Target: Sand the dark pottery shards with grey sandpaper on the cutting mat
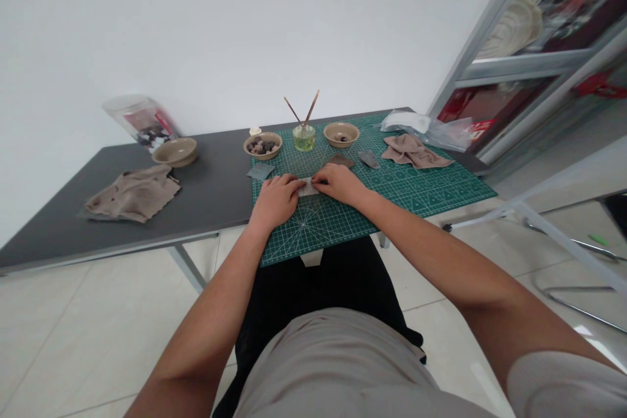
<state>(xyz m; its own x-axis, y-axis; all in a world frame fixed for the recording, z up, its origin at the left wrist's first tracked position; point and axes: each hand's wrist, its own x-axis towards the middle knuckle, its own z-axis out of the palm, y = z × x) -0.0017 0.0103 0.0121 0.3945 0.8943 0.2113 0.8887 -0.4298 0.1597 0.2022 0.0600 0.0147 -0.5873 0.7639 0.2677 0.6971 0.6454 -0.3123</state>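
Note:
My left hand (275,200) and my right hand (336,183) meet near the middle of a green cutting mat (392,192), their fingers pressed on a small pale folded sheet (308,188). Most of that sheet is hidden by my fingers, and its material is hard to tell. Just beyond my right hand lie a dark brown flat piece (341,160) and a grey flat piece (368,159). A small teal square (260,171) sits beyond my left hand. These may be abrasive sheets, but the picture does not settle it.
At the mat's far edge stand a bowl of dark lumps (263,145), a glass jar of green liquid (304,138) holding two brushes, and a tan bowl (341,134). Cloths (414,151) (132,194), another bowl (174,151) and a clear bag (140,123) lie around. A metal shelf (519,68) stands right.

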